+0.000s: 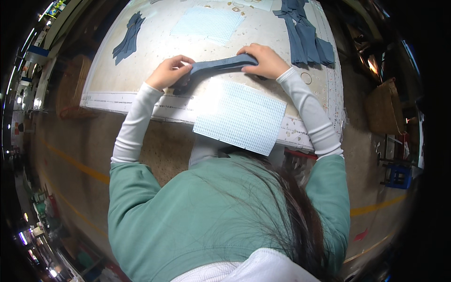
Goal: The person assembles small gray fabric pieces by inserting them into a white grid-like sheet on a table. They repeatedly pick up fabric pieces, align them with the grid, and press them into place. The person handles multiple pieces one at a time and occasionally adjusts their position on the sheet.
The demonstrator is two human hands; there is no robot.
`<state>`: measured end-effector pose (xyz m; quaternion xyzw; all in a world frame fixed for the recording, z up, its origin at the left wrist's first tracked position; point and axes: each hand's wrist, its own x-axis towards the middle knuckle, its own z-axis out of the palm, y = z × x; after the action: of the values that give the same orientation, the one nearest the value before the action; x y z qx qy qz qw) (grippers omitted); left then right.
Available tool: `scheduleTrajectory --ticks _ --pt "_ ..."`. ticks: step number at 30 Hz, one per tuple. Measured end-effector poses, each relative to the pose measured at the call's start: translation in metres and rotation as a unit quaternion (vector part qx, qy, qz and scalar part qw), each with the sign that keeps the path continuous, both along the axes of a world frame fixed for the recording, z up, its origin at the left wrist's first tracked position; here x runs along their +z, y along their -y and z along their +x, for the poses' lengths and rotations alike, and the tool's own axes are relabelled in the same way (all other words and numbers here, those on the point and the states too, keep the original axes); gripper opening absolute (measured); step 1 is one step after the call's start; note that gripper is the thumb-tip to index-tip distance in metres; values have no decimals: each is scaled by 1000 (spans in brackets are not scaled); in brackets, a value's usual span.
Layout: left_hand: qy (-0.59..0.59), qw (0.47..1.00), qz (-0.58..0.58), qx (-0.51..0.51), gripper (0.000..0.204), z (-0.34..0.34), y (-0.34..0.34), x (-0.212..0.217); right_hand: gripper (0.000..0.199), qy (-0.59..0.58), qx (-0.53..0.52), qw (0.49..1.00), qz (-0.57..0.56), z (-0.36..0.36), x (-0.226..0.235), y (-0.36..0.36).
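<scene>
Seen from the head camera I am monitoring, the pale counter (141,82) fills the upper middle of the view, its printed ruler strip running along the near edge. On it, largest first: a light blue gridded sheet (239,116) lies at the near edge and overhangs it toward the person; a second gridded sheet (206,23) lies farther back, well apart from the first. A stack of dark blue-grey fabric strips (307,40) sits at the far right of the counter, and a smaller pile of the same fabric (128,40) at the far left.

Between the hands, a single dark blue-grey fabric strip (221,64) is stretched just above the near gridded sheet. The left hand (169,71) has its grip closed on the strip's left end, fingers curled over it. The right hand (263,60) has its grip closed on the right end, fingers wrapped over the top of the fabric. Both forearms wear pale grey sleeves beneath green outer sleeves. A woven basket (383,108) stands on the floor to the right of the counter.
</scene>
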<state>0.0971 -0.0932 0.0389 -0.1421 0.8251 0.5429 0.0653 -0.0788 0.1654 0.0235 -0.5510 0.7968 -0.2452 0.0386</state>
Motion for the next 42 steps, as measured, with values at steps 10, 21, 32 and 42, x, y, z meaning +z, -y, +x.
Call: scheduleTrajectory --ticks 10,21,32,42 --pt "-192 857 -454 -154 51 -34 -37 3 51 -45 -91 993 54 24 -1 6" --pt "-99 852 -480 -186 28 -70 -55 3 51 -26 -68 995 71 12 4 1" --pt "-84 839 -495 -209 34 -74 -59 4 54 -31 -158 986 38 34 -9 -7" --pt "-1 890 -329 -315 53 -124 -56 8 20 53 -185 960 -204 -1 11 -113"
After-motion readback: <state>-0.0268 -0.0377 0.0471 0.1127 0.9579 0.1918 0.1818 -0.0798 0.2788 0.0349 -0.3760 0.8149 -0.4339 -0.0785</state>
